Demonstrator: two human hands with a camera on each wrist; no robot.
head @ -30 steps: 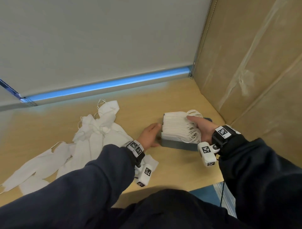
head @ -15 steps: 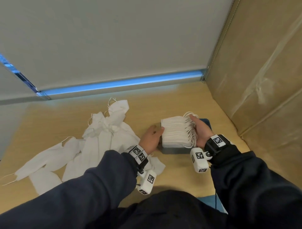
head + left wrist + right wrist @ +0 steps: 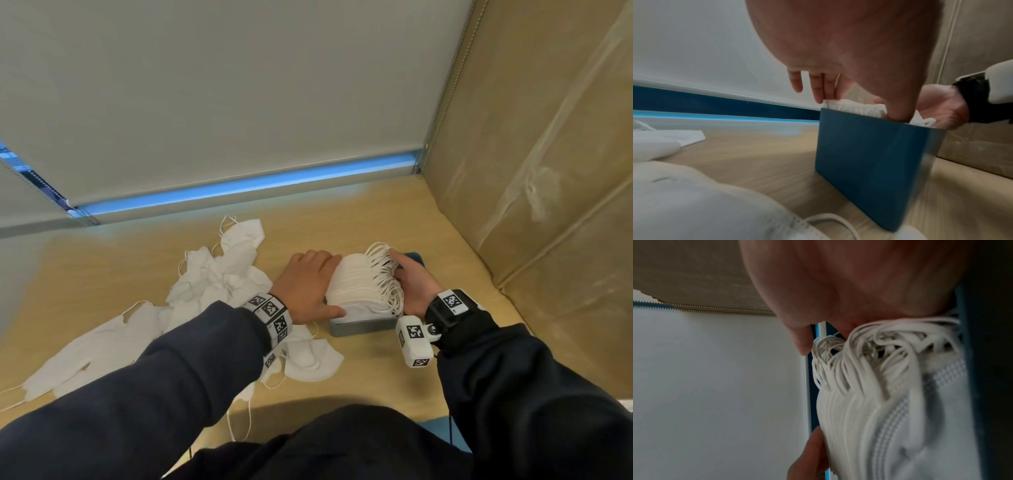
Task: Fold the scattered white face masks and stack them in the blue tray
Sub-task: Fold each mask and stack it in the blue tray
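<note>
A tall stack of folded white masks [image 3: 363, 284] stands in the blue tray [image 3: 359, 327] near the right wall. My left hand [image 3: 308, 284] presses the stack's left side with straight fingers [image 3: 823, 91], thumb at the tray's near edge. My right hand [image 3: 411, 284] presses flat against the ear loops [image 3: 869, 353] on the stack's right side. The stack [image 3: 855, 107] sits squeezed between both palms. Loose unfolded masks [image 3: 219, 274] lie heaped to the left.
More loose masks [image 3: 102, 342] spread toward the table's left front, and one mask [image 3: 308, 359] lies under my left wrist. A cardboard wall [image 3: 531, 171] stands just right of the tray. A grey blind [image 3: 239, 102] closes the back.
My left hand has moved up from the tray's left wall onto the left side of the stack. My right hand stays on the loop side.
</note>
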